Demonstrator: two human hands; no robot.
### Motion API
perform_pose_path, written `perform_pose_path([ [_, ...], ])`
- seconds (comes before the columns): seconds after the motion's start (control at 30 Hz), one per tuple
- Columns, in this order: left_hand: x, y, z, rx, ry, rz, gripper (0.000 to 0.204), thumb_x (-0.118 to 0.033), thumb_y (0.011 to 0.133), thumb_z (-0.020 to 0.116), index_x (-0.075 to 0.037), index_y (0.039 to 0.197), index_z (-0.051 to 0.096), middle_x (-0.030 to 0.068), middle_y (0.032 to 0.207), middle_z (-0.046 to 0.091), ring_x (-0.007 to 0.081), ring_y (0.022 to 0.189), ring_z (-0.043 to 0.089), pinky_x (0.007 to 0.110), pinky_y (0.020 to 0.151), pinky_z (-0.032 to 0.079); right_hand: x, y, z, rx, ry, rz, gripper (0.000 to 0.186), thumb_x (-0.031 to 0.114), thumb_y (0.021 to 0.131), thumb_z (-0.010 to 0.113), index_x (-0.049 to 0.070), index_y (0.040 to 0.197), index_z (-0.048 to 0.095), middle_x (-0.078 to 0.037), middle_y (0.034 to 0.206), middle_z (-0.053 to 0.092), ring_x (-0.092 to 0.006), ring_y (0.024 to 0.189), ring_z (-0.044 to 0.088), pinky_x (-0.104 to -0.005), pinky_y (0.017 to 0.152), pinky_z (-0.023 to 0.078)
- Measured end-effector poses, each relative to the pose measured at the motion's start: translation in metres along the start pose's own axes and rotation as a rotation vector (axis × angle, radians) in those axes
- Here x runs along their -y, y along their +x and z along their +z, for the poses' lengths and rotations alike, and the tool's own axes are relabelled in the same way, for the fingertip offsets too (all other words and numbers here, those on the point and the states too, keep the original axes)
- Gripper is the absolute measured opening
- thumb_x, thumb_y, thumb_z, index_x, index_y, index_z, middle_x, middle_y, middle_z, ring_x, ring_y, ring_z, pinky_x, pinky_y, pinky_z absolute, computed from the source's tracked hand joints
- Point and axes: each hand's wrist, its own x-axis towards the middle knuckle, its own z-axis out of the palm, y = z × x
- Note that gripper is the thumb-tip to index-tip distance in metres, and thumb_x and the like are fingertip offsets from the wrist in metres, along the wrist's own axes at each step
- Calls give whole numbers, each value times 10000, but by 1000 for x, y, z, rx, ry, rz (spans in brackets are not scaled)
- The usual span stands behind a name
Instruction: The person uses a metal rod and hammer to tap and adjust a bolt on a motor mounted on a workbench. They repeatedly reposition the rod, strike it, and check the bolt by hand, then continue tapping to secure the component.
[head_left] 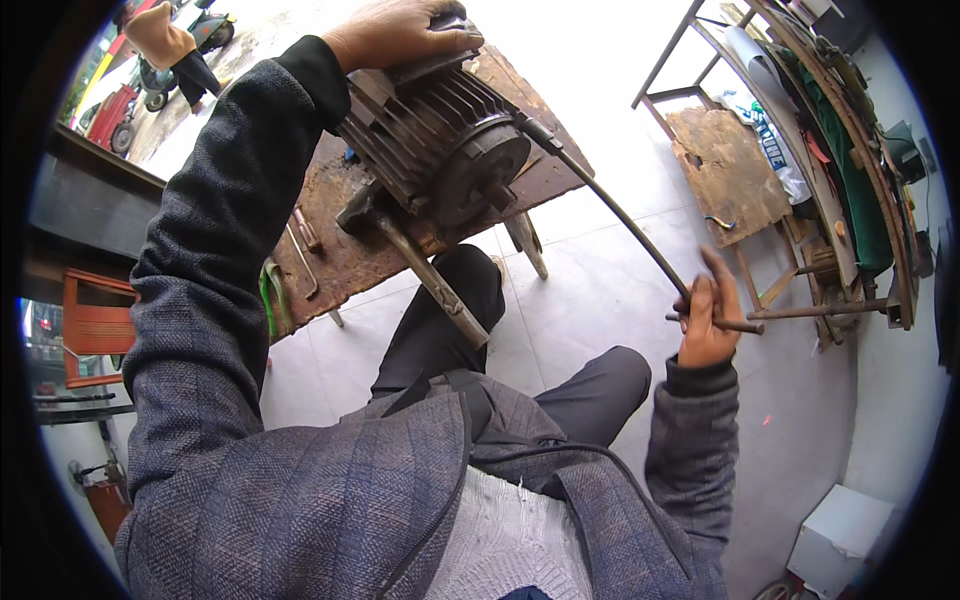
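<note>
A finned electric motor [425,120] lies on a worn, rusty-brown bench [325,255], its round end cover and shaft facing me. My left hand [405,32] is closed over the box on top of the motor. Off to the right, my right hand [708,315] grips the crossbar of a long T-handle socket wrench [620,212], index finger stretched out. The wrench slants up to the left, its socket end at the rim of the end cover. A hammer [425,270] lies in front of the motor, its handle sticking out over the bench edge towards me.
A thin metal rod [300,262] and a green-handled tool [272,298] lie at the bench's left. To the right stands a rack [830,140] with a wooden board [728,170]. A white box [842,535] sits lower right. A person [165,45] and scooters appear far left.
</note>
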Motion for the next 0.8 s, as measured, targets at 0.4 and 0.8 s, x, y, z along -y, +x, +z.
perform_pose_path([
  [0.4,5,-4,3,-44,-131,-107,428,-410,934,653,12,996,695,205,879,704,293,800,649,440,733,516,-22,22,-5,253,566,856,462,428,1079,532,-4,938,614,45,514,334,-85,386,254,-281,408,253],
  [0.8,15,-1,15,-62,-93,-95,491,-451,941,626,24,1043,690,238,991,717,341,907,672,456,811,524,-18,-30,-25,6,217,203,416,351,1097,545,-44,1028,655,15,576,402,-81,469,350,-252,435,296],
])
